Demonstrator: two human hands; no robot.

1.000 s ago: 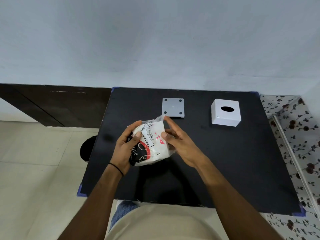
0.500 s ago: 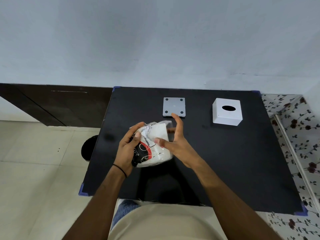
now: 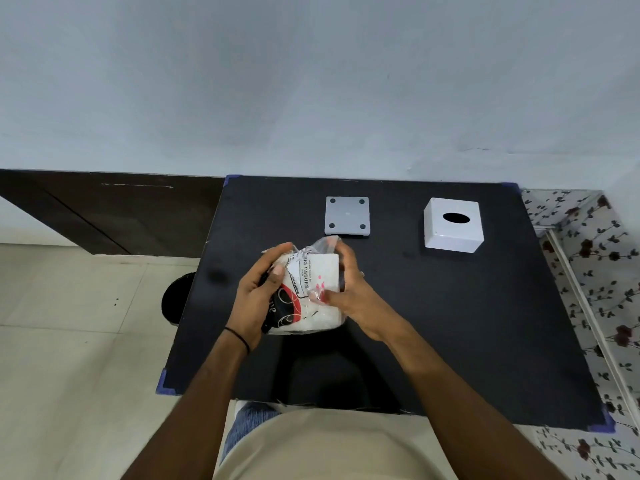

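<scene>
- The right hand (image 3: 353, 292), whose fingers had been held straight half a second before, was now curled round the far right side of the tissue pack (image 3: 313, 271), with the thumb pressed on the wrapper's near edge.
- The pack was still gripped from the left by the left hand (image 3: 258, 299), thumb laid across its top, over the near middle of the bench (image 3: 450, 323).
- The right fingertips were hidden behind the pack.
- The print was partly covered, and the pack was perhaps lifted off the bench; contact could not be made out.
</scene>
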